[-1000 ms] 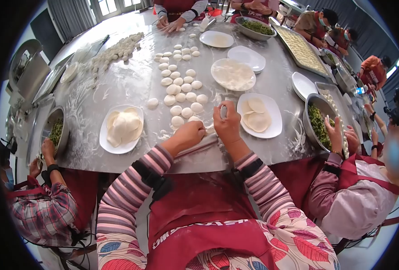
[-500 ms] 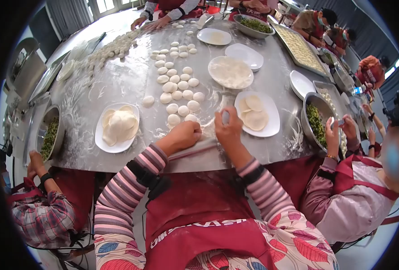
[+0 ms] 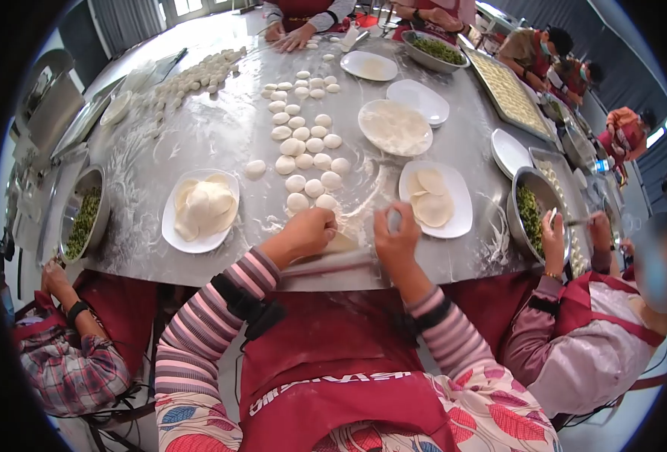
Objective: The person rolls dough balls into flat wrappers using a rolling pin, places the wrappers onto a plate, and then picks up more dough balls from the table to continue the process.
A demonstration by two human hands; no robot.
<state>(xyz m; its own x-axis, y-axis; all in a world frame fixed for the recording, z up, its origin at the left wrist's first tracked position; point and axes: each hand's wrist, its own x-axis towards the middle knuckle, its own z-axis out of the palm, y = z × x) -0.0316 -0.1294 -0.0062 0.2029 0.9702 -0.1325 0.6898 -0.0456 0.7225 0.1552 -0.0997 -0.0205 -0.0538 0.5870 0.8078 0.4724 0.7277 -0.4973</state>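
At the near edge of the floured table, my left hand (image 3: 309, 231) is closed, its fingers pinching the edge of a dough wrapper (image 3: 341, 242) that shows only in part. To the right of it, my right hand (image 3: 399, 235) is curled around a rolling pin (image 3: 394, 219); one pale rounded end shows and the rest is hidden. Just beyond my left hand lie several flattened dough pieces (image 3: 313, 188) in loose rows. A plate (image 3: 454, 218) with a few rolled wrappers (image 3: 431, 202) stands right of my right hand.
On the left stands a plate (image 3: 187, 239) piled with wrappers (image 3: 203, 207). A flour plate (image 3: 395, 128) is further back. Bowls of green filling (image 3: 83, 226) stand at both sides. Co-workers sit left and right; one at right handles something over a bowl (image 3: 552, 200). Another person's hands (image 3: 292, 38) work at the far edge.
My right hand and the rolling pin have shifted slightly right and toward me. More of the wrapper shows beside my left hand. The whole view has shifted a little.
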